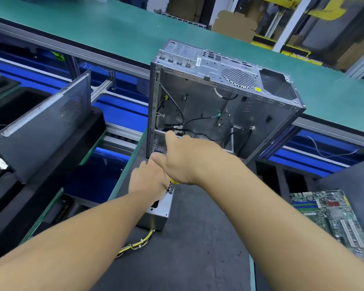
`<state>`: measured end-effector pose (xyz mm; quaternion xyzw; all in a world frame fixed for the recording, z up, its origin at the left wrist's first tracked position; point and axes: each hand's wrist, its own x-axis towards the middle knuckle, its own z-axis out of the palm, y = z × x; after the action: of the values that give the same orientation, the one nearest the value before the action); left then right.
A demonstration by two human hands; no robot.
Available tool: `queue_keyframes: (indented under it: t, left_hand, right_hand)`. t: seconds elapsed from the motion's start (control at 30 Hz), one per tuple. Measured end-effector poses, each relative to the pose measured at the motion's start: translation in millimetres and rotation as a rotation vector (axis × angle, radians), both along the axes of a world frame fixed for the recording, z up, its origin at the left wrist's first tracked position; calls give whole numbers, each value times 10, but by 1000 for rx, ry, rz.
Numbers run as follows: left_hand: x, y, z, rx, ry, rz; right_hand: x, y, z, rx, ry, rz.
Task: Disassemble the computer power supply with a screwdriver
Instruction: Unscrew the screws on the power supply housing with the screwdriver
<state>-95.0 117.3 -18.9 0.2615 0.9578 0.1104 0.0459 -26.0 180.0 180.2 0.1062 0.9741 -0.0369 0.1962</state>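
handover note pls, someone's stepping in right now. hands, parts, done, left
Left hand: on top of the power supply; grip hidden.
Right hand: crosses over the left, fingers reaching to the open computer case. A yellow bit under it, maybe the screwdriver handle; can't confirm.
Power supply: outside the case, on the dark mat just in front of it, yellow cable bundle trailing toward the person.
Motherboard: out, on the right.
Done: supply removed from the case.
Left: its cover looks still on; open it.
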Motion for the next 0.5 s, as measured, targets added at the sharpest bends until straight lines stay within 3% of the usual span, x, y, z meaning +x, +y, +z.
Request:
queue_keyframes:
  t: [0.07, 0.17, 0.33, 0.5]
  left_hand:
    - [-1, -1, -5, 0, -2, -6]
    - [-15, -3, 4, 43, -56, 33]
    - [-21, -4, -47, 33, -13, -15]
    - [-1, -2, -7, 64, -45, 35]
  right_hand:
    - [3, -28, -13, 43, 6, 77]
    - [11, 7, 0, -49, 25, 114]
    - [7, 107, 101, -114, -108, 75]
    - [-10, 52, -40, -50, 56, -34]
